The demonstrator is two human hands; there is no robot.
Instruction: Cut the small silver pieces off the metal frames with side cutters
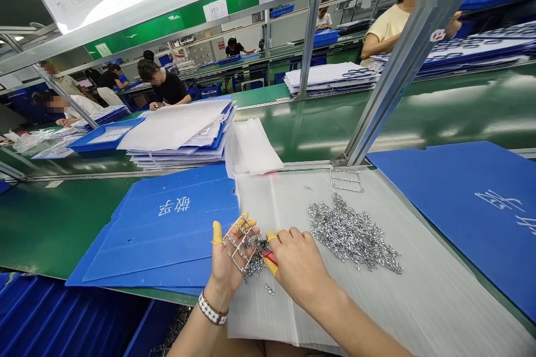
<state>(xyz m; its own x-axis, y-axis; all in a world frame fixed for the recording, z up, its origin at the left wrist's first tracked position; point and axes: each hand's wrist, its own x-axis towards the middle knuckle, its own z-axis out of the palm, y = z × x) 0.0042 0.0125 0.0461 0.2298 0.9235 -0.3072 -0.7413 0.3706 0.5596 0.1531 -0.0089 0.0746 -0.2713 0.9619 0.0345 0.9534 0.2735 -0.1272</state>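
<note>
Left hand (pixel 226 270) palm up above a beaded black-and-white wristband (pixel 213 308), fingers in yellow finger cots (pixel 216 232) curled around a small silver wire rack (pixel 238 242). Right hand (pixel 299 268) just above, apparently pinching a red-handled tool (pixel 270 258), its tip hidden among the metal. Twisted silver metal pieces (pixel 352 234) heaped on a translucent white plastic sheet (pixel 419 290), one stray piece (pixel 269 289) just below the hands, a second wire rack (pixel 345 180) farther up. Blue corrugated plastic folders (pixel 154 228) alongside on the green tabletop (pixel 50 228). Beyond, a co-worker in a black shirt (pixel 167 89) and another in pale yellow (pixel 387 25). Risks: a slipping tool bending the wire or jabbing the palm; a careless brush scattering pieces off the sheet.
</note>
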